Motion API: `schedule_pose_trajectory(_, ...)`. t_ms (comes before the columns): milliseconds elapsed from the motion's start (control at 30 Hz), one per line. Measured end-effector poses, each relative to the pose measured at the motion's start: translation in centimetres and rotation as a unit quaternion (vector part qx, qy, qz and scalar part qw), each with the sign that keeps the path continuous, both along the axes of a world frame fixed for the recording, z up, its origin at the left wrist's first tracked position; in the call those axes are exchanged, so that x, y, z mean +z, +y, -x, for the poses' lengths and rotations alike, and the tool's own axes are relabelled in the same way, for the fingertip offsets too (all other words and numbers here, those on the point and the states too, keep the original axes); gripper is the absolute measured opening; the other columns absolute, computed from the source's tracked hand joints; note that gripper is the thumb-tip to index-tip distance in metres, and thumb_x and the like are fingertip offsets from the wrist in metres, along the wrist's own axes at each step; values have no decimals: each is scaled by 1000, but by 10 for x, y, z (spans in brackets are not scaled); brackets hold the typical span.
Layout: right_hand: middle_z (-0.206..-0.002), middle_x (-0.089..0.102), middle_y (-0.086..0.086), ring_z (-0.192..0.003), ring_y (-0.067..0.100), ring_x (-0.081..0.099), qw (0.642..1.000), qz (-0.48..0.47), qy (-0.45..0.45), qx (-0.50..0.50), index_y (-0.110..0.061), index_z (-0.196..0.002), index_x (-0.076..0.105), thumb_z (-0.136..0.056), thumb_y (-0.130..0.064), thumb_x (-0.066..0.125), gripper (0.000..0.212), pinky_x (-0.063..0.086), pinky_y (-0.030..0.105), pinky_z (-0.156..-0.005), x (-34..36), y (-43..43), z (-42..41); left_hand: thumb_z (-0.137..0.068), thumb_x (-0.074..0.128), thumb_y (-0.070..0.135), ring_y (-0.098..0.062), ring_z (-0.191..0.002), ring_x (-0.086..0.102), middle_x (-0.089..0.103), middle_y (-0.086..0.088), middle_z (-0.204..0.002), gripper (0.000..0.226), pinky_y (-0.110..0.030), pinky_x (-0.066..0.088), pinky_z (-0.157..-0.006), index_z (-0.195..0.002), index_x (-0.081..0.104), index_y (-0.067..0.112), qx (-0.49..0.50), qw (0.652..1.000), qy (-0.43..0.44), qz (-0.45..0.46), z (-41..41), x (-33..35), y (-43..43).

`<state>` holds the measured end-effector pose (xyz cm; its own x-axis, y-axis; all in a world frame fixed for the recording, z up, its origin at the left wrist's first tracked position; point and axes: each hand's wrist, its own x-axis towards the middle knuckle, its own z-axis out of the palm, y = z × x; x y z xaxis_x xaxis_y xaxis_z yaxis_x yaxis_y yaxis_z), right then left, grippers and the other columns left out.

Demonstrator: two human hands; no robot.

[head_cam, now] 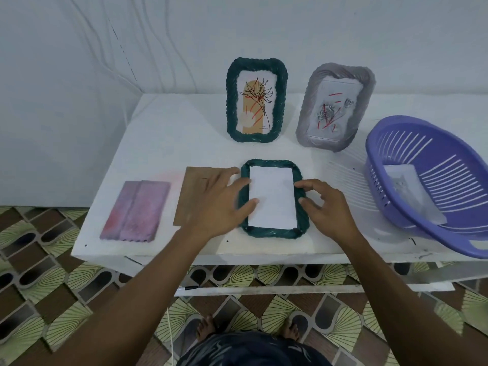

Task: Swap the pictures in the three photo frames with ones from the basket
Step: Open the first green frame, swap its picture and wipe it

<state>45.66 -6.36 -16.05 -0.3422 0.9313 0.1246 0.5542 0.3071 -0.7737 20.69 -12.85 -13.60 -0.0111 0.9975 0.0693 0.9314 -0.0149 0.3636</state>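
Observation:
A dark green frame [301, 228] lies face down at the table's front, with a white picture back [273, 196] resting inside it. My left hand [219, 204] lies spread over the frame's left edge, its fingertips touching the white sheet. My right hand [324, 204] touches the frame's right edge with bent fingers. A brown backing board [194, 186] lies just left of the frame, partly under my left hand. Two frames stand at the back: a green one [254, 100] with a plant drawing and a grey one [334, 107] with a rose picture. The purple basket [433, 191] at right holds a picture [410, 191].
A pink-purple piece [136, 211] lies flat at the table's left front. The white table [169, 128] stands against a white wall and ends close to my body. The basket overhangs the front right edge. Patterned floor tiles and my bare feet show below.

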Motion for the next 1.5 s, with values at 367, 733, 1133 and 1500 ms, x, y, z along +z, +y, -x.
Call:
schedule_pose_trajectory(367,-111,63,-13,-104,9,59,1000,-19,-10,-2,-29,-114,64,-89,-12,65,31,45,49,-98,-1,1,-1,-76,76,46,-17,-123,41,46,-1,-134,59,-32,36,-102,-124,57,16,56,984,-151,-75,-13,-23,11)
schedule_pose_trajectory(733,-113,66,-5,-101,1,57,1000,7,0,-3,-28,-114,64,-89,-10,65,32,39,8,-91,7,0,1,-84,73,25,-14,-116,49,54,10,-126,58,-32,44,-98,-136,46,33,55,958,-273,-67,-14,-22,4)
schedule_pose_trajectory(1133,-133,58,0,-125,21,48,965,-174,-189,-44,-23,-118,65,-88,-26,68,30,38,37,-103,103,12,-48,-91,63,5,-16,-89,66,67,-2,-111,37,-24,55,-79,-120,63,28,-23,905,-424,-28,-37,37,33)
schedule_pose_trajectory(1500,-113,67,-7,-87,8,66,983,23,-172,-64,-28,-111,68,-88,-20,69,25,46,23,-80,127,39,-114,-86,70,3,-11,-69,61,58,6,-123,41,-19,52,-63,-123,62,17,-60,892,-445,40,-128,12,86)
